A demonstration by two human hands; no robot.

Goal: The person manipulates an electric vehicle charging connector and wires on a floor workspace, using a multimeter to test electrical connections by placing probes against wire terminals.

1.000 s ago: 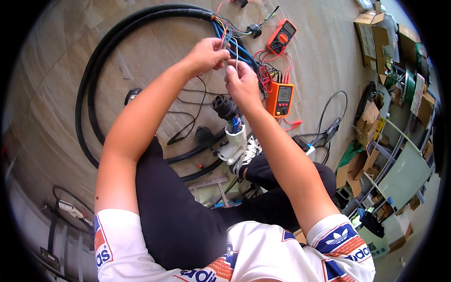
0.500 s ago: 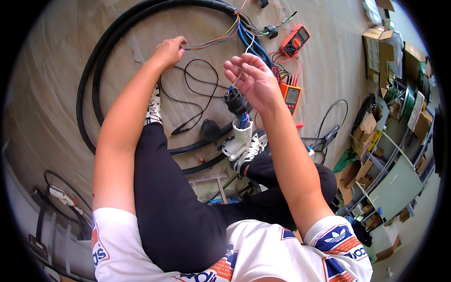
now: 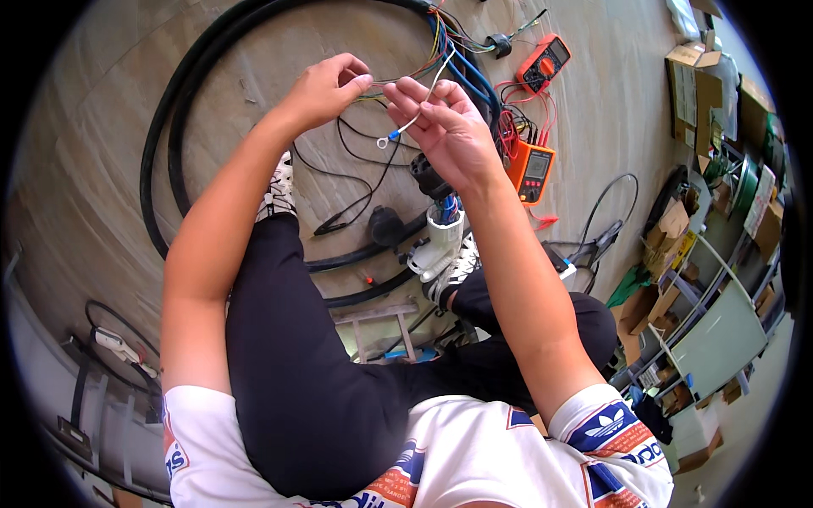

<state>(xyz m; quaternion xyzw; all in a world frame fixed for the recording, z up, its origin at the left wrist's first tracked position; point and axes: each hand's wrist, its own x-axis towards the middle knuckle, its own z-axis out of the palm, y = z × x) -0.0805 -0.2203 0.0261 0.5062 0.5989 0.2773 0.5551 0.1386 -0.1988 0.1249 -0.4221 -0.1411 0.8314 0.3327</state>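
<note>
My left hand point(image 3: 330, 91) pinches thin coloured wires point(image 3: 441, 30) from the black cable bundle. My right hand point(image 3: 449, 131), palm up with fingers curled, holds a white wire point(image 3: 442, 68) whose blue-sleeved ring terminal point(image 3: 383, 143) hangs by the fingertips. Below that hand, a black round connector point(image 3: 430, 176) sits above blue wires in a white housing point(image 3: 442, 245). A red multimeter point(image 3: 542, 63) and an orange tester point(image 3: 532, 173) with leads lie on the floor to the right.
A thick black cable point(image 3: 157, 135) loops around the left side. My legs and shoes are below the hands. Cardboard boxes point(image 3: 684, 102), shelving and a pale panel point(image 3: 720, 339) crowd the right side; a small white plug device point(image 3: 114, 343) with cable lies lower left.
My left hand went out leftward with the coloured wires, then came back rightward toward my right hand. My right hand moved slightly up, and the white wire's ring terminal now shows left of it.
</note>
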